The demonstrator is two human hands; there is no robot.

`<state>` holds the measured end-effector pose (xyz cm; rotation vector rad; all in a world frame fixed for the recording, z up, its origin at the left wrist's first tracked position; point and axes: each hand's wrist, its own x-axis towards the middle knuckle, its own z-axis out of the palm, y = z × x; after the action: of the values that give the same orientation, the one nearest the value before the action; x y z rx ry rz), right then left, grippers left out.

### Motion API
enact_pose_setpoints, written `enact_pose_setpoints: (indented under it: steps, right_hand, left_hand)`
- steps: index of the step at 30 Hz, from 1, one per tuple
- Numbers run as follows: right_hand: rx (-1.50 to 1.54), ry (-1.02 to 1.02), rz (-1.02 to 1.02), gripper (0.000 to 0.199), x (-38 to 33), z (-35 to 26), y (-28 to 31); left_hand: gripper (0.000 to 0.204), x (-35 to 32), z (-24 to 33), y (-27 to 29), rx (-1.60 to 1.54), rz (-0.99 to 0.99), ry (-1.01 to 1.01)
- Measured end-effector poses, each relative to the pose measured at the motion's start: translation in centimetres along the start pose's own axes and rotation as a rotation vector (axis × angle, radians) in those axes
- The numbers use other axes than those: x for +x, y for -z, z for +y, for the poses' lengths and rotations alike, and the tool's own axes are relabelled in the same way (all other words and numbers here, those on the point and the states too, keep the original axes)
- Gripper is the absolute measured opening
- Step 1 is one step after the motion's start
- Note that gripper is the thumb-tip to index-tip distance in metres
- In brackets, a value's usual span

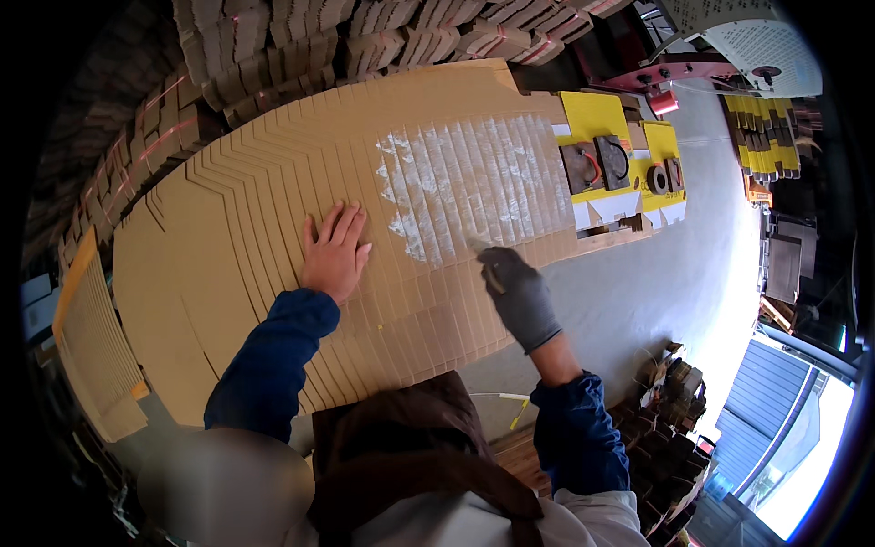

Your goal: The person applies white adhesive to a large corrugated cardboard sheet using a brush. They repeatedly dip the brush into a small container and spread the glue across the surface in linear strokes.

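Observation:
Flat brown cardboard sheets (260,264) lie fanned out in overlapping steps in front of me. My left hand (334,257), bare, rests flat on them with its fingers stretched out. A patch of white, wet-looking smears (456,187) covers the narrow exposed strips to the right of that hand. At the near edge of this patch is my right hand (520,296), in a dark grey glove. Its fingers are closed around a small brush (478,245), whose pale tip points toward the smeared strips; the glove hides most of the handle.
Two dark blocks with handles (597,166) sit on yellow-and-white cardboard (592,114) at the right end, beside tape rolls (658,179). Bundled cardboard stacks (365,41) line the far side. A machine (761,55) stands far right, and dark cartons (670,401) sit near right.

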<state>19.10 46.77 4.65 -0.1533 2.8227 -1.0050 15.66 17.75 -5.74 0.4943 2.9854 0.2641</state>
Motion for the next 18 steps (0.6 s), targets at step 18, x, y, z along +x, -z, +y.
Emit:
enact_pose_setpoints:
  steps: [18]
  right_hand:
    - [-0.219,0.114,-0.131,0.018,-0.1,1.1,-0.3]
  left_hand:
    - [0.053,0.0,0.1,0.2,-0.018,0.005,0.002]
